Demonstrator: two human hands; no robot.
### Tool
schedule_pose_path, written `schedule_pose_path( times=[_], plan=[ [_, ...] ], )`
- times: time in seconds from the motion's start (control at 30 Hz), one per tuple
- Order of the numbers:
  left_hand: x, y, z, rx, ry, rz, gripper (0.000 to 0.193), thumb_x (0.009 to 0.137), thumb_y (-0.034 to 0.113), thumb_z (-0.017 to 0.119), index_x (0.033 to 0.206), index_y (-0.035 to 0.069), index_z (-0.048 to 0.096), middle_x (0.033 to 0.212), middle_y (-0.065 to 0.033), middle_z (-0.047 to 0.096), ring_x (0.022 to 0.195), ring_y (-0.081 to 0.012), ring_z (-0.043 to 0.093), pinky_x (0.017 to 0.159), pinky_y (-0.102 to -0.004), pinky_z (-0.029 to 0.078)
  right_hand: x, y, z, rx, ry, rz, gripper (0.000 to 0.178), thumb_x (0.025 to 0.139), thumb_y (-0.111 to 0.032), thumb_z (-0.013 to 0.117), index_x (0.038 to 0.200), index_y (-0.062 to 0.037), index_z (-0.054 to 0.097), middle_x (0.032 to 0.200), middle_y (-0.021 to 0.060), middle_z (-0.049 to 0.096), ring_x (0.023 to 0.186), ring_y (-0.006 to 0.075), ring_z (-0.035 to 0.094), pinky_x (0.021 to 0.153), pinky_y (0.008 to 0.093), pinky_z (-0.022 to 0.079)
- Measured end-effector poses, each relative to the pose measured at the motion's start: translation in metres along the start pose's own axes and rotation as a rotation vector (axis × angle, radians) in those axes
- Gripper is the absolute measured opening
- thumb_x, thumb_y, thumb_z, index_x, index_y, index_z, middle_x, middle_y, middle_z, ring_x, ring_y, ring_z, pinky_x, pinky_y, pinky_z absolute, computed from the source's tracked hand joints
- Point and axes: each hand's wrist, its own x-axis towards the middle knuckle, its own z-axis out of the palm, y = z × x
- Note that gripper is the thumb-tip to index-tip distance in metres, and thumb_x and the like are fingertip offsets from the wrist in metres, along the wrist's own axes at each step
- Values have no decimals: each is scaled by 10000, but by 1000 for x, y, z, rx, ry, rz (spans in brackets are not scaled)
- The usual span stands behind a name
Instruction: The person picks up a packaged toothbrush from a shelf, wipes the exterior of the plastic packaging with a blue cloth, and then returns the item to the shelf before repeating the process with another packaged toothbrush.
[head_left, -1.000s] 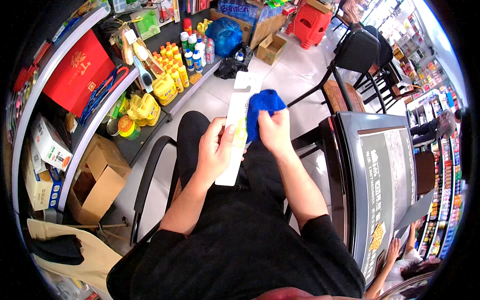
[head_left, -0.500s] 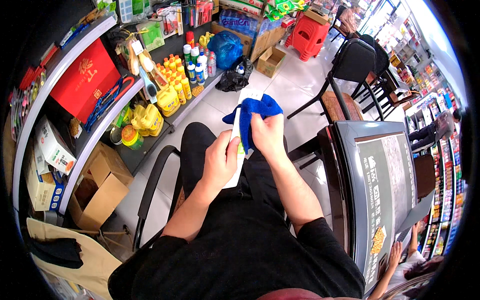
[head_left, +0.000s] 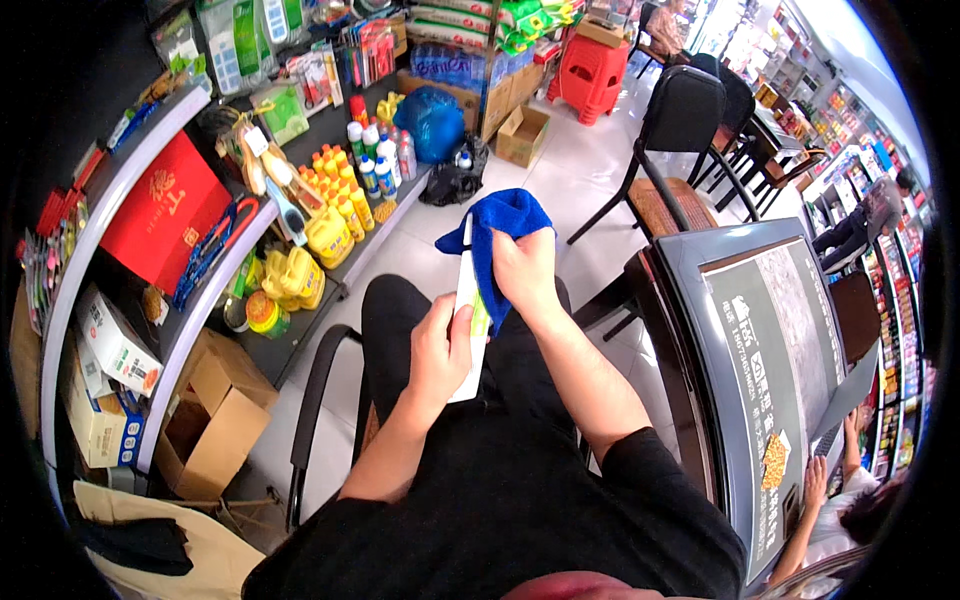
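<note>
Two hands meet over my lap: my left hand (head_left: 440,350) is wrapped around the lower end of a flat white panel (head_left: 468,320), my right hand (head_left: 525,272) presses a blue cloth (head_left: 500,235) against its upper part. Nearby, an open cardboard box (head_left: 215,420) sits under the shelf (head_left: 150,330); I can't see what's inside it.

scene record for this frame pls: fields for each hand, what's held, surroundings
left hand: grips the lower part of a white flat pack, held upright over the lap
right hand: presses a blue cloth against the pack's upper part
posture: seated, dark clothes
left side: shelf with yellow bottles, red box, cardboard box
right side: dark table
ahead: black chair, red stool
</note>
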Motion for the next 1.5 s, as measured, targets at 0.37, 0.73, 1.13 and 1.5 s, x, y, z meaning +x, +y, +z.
schedule_pose_path(
  times=[0.37,0.73,1.13,1.5],
  plan=[
    [28,47,-2,77,-58,-56,142,822,86,595,867,-19,511,715,-109,595,595,-157,589,519,-273,448,-5,-20,-26,-137,-110,-63,122,754,29,478,832,11,570,729,48,590,692,100,547,623,272,458],
    [5,94,-18,173,-10,-67,156,852,123,577,886,-13,510,697,-207,550,581,-259,579,507,-370,411,-33,-76,-15,-348,-89,42,143,761,-112,536,705,19,541,575,115,543,557,124,488,526,333,430],
    [7,101,-69,117,138,124,181,873,114,517,1003,-10,537,895,-212,587,840,-380,577,715,-386,465,-26,-69,42,-26,-139,47,150,805,-10,445,791,-37,592,708,5,581,625,75,529,549,243,437],
    [114,-11,-88,-12,88,-202,180,862,97,537,1013,0,528,855,-153,580,759,-226,586,672,-300,454,80,22,98,28,-201,203,114,788,-16,470,704,14,541,648,6,558,638,58,492,540,264,420]
  ],
)
